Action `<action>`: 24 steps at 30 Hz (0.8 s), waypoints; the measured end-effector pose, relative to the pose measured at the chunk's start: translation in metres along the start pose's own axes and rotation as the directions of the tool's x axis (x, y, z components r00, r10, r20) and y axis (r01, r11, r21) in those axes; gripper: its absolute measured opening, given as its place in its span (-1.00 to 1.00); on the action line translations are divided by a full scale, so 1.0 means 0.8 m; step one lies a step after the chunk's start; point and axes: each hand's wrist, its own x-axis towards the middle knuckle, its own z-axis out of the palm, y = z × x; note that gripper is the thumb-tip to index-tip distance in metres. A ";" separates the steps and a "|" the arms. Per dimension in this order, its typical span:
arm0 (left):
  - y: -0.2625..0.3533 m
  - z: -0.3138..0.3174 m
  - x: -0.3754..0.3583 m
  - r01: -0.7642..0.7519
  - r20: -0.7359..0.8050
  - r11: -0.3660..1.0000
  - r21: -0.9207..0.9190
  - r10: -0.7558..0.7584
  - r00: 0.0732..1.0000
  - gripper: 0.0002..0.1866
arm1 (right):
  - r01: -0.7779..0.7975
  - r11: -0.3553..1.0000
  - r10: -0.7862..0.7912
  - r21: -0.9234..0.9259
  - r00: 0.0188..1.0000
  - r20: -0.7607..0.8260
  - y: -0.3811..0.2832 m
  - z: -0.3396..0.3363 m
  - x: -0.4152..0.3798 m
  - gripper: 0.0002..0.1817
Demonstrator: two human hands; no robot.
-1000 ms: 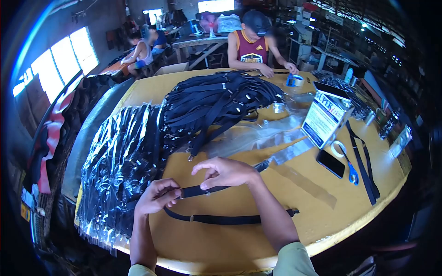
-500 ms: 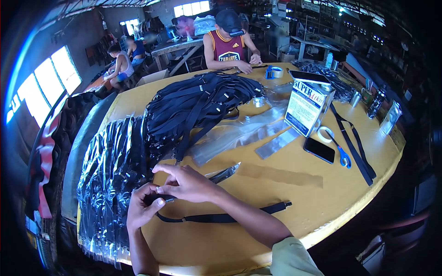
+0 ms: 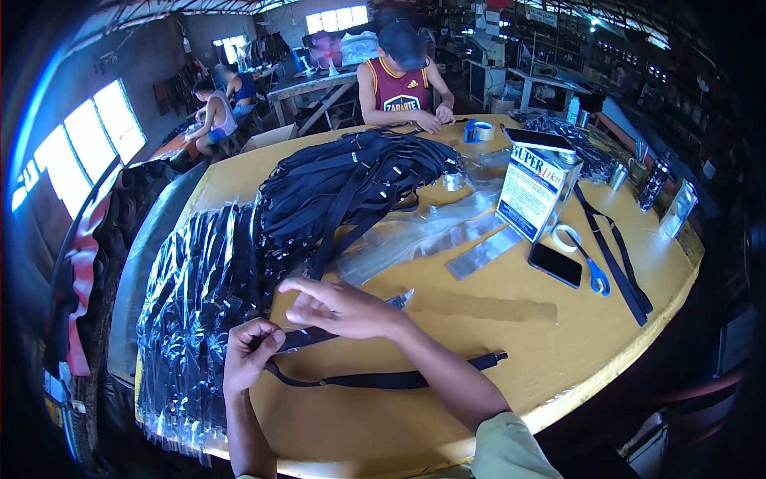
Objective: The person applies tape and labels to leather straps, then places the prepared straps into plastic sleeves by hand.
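A black elastic suspender strap point(image 3: 399, 380) lies across the near part of the table, with a clip at its right end. My left hand point(image 3: 250, 351) is closed in a pinch around the strap's other end, and the fingers hide that end. My right hand point(image 3: 339, 310) is just right of and above it, fingers stretched and apart, holding nothing visible. Beneath the right hand, a black strap in a clear plastic sleeve point(image 3: 311, 338) shows in part. To the left lies a row of black straps packed in clear plastic point(image 3: 195, 319).
A large pile of black straps point(image 3: 359, 180) covers the table's middle. Beyond are clear plastic sleeves point(image 3: 423, 231), a tin can point(image 3: 533, 188), a phone point(image 3: 554, 265), blue-handled scissors point(image 3: 598, 277) and another strap point(image 3: 618, 255). A co-worker point(image 3: 403, 88) sits at the far edge.
My right hand has moved up and right, away from my left hand, and its fingers have opened. My left hand keeps its pinch on the strap end.
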 end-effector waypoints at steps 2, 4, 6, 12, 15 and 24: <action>-0.006 -0.007 -0.001 0.000 -0.043 1.000 -0.016 -0.001 0.999 -0.78 | -0.049 0.990 0.064 -0.135 0.992 0.111 0.012 -0.019 -0.010 -0.15; -0.003 -0.013 -0.002 0.000 -0.063 0.999 -0.042 -0.002 0.998 -0.76 | -0.069 0.979 0.109 -0.193 0.972 0.206 0.038 -0.048 -0.023 -0.15; -0.004 -0.018 -0.001 -0.004 -0.099 0.996 -0.089 -0.005 0.995 -0.70 | -0.083 0.963 0.160 -0.255 0.942 0.296 0.054 -0.068 -0.036 -0.15; -0.010 -0.023 -0.001 -0.015 -0.192 0.970 -0.241 -0.033 0.981 -0.70 | -0.434 0.698 0.599 -0.569 0.790 0.133 0.103 -0.083 -0.061 -0.39; -0.022 -0.030 0.001 -0.044 -0.235 0.950 -0.308 -0.032 0.971 -0.75 | -0.412 0.674 0.589 -0.614 0.801 0.110 0.109 -0.088 -0.066 -0.42; -0.031 -0.041 0.003 -0.077 -0.322 0.865 -0.496 -0.102 0.941 -0.83 | -0.477 0.744 0.585 -0.469 0.803 0.112 0.120 -0.088 -0.075 -0.48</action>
